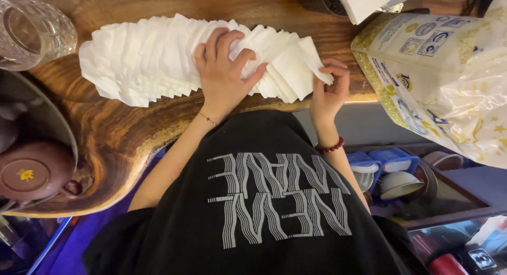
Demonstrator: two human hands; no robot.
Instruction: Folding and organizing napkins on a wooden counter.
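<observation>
Head view: white napkins (158,58) are fanned along the wooden counter (121,132). The row is pressed flat by the left hand (224,74), fingers spread; the rightmost napkin's edge is pinched by the right hand (330,87). Even spacing is judged the next requirement.

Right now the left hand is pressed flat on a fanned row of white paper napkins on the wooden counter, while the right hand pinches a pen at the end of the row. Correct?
Not quite. The right hand pinches the corner of the last napkin, not a pen. The rest holds: the left hand presses on the fanned white paper napkins on the wooden counter, as the head view shows.
</observation>
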